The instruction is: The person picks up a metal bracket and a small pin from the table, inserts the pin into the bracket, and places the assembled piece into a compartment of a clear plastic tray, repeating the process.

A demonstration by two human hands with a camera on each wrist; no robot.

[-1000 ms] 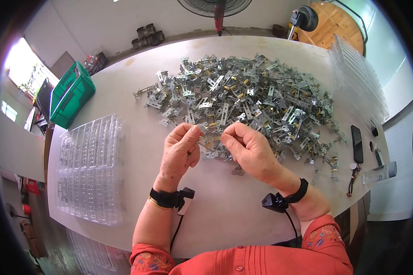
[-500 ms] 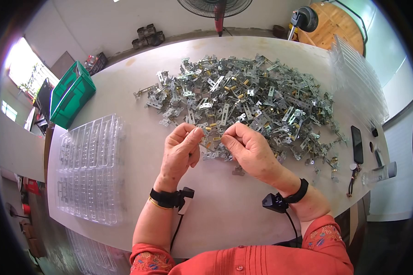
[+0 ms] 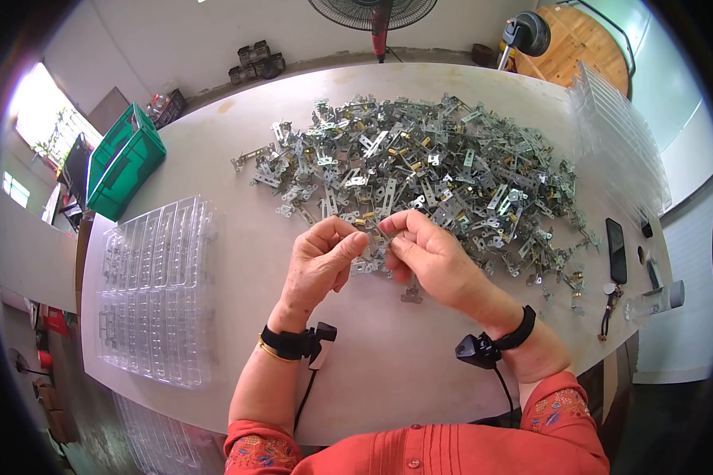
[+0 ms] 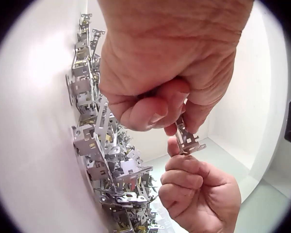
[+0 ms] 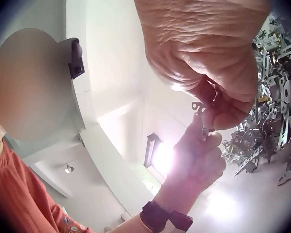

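Both hands meet over the near edge of a heap of metal parts (image 3: 420, 166). A small silvery bracket (image 4: 187, 140) with cut-outs shows between them in the left wrist view. The left hand (image 3: 322, 261) pinches one end of it between thumb and fingers. At its other end are the fingertips of the right hand (image 3: 440, 257), thumb and forefinger close together. In the right wrist view an eyelet end of the bracket (image 5: 197, 105) sticks out beside the right fingertips. The fingers hide the rest of the bracket.
Clear plastic trays (image 3: 154, 293) lie at the left, below a green crate (image 3: 125, 162). More clear trays (image 3: 619, 134) stand at the back right. A phone (image 3: 616, 249), a keyring and a bottle (image 3: 656, 300) lie along the right edge. A fan stands beyond the table.
The two hands have come closer together: the left has moved slightly right, and the right forefinger has reached out to the left. The heap looks unchanged.
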